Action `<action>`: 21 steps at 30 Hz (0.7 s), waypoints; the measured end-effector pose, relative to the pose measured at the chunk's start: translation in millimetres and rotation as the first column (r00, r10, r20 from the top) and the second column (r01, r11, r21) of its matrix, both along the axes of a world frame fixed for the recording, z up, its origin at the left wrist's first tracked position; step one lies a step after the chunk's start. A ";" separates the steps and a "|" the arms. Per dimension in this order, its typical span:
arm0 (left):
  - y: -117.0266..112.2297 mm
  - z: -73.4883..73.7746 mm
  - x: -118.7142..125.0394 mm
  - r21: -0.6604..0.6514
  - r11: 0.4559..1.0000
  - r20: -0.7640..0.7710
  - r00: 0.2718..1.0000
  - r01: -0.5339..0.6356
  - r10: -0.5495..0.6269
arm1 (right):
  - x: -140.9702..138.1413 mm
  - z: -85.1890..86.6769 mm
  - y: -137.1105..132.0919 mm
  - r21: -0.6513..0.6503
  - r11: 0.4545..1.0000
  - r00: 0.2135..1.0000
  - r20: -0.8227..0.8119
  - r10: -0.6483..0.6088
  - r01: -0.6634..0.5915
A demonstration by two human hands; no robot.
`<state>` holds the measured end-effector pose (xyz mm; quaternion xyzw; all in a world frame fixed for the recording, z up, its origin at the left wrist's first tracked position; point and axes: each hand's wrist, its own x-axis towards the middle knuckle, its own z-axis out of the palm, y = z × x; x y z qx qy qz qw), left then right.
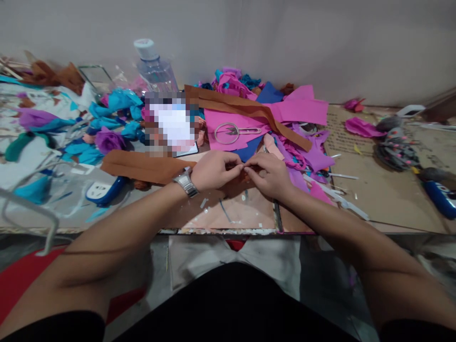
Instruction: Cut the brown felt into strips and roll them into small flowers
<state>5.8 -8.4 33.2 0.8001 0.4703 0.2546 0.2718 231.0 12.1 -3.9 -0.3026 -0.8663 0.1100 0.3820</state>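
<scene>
Brown scrap (246, 177) is showing just under the meeting fingertips, above the front part of the table (199, 216); the fingers are hiding most of it. The left hand (215, 170) is closing thumb and forefinger in a tight pinch. The right hand (268, 175) is pinching likewise from the opposite side, its remaining fingers curling inward. Both appear to be gripping the scrap; the paired pinch is probably giving fine control over a small part. The forearms are passing over the table edge, likely for steadiness.

The scissors (242, 130) are lying on pink cloth (302, 110) directly beyond the hands, presumably for easy reach. A long brown strip (256, 111) is crossing the cloth; a second brown strip (142, 167) is lying beside the left wrist. The bottle (156, 73) is standing farther back, probably clear of the working area.

Markings: the cardboard (388, 202) at right is bearing printed lines, too small for reading. The blue can (441, 197) is showing white marking, also illegible. No brand is reading clearly.
</scene>
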 end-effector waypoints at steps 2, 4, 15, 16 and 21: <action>-1.1 0.2 0.2 0.043 0.999 -0.034 0.999 -0.001 0.003 | -0.5 -1.0 0.6 -0.031 0.999 0.999 -0.039 0.020 -0.021; -1.5 -0.3 0.2 0.086 0.996 -0.071 0.997 0.006 0.000 | -0.7 -2.3 1.4 -0.070 0.997 0.996 -0.088 0.032 -0.038; -0.6 -3.6 0.3 0.190 0.977 -0.214 0.975 0.099 -0.058 | 1.9 -4.6 3.6 -0.131 0.988 0.988 -0.140 0.064 -0.082; -0.9 -4.1 0.3 0.197 0.975 -0.223 0.973 0.103 -0.057 | 1.5 -4.0 3.4 -0.129 0.988 0.989 -0.131 0.065 -0.082; -2.0 -8.2 1.4 0.240 0.963 -0.248 0.967 0.124 -0.062 | 0.0 -1.2 2.5 -0.124 0.990 0.995 -0.080 0.062 -0.072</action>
